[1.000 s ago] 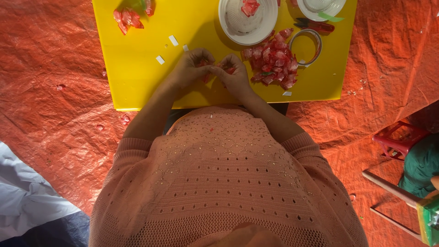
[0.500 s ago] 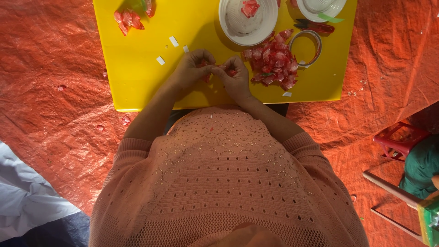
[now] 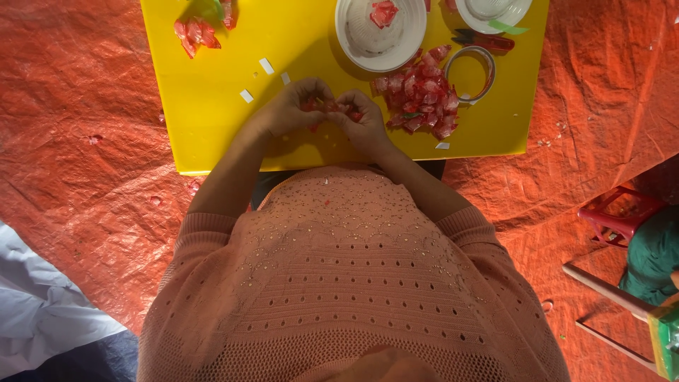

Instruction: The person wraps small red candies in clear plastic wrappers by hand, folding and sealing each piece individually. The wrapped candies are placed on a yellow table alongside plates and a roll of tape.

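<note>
Over the near edge of the yellow table (image 3: 212,120), the left hand (image 3: 293,110) and right hand (image 3: 361,120) meet fingertip to fingertip, both pinching one small red piece (image 3: 332,107) between them; its long axis cannot be made out. The pile of red pieces (image 3: 421,99) lies just beyond the right hand, the nearer one. Toward the far edge, a white bowl (image 3: 368,42) holds one red scrap (image 3: 384,13).

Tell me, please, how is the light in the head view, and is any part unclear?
Head view: light is soft and even; the hands cast a faint shadow on the yellow board. The left hand and right hand look sharp, but the small red piece between them is too tiny to identify.
</note>
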